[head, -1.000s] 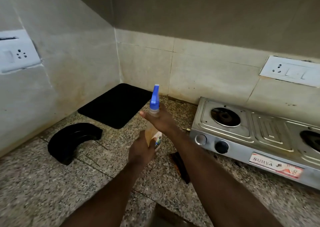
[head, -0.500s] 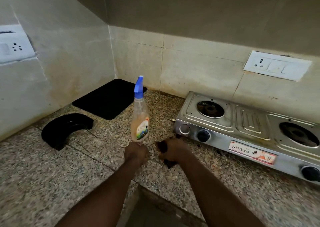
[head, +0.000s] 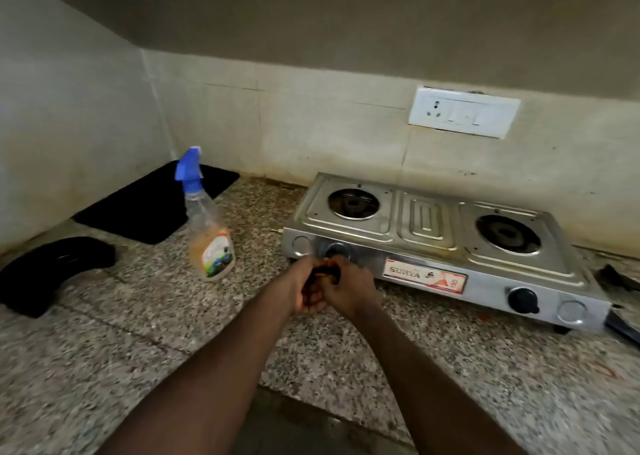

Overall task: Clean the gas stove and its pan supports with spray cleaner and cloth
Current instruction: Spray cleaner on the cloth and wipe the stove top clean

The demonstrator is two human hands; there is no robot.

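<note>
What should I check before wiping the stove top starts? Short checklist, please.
1. Spray bottle stands upright on the counter, apart from both hands: ok.
2. Stove top carries no pan supports: ok.
3. No flame at the left burner or the right burner: ok.
4. Left hand and right hand together grip a dark item in front of the stove: ok.
5. That dark item is the cloth: cannot tell.
6. Cleaner already sprayed on the stove top: cannot tell.
</note>
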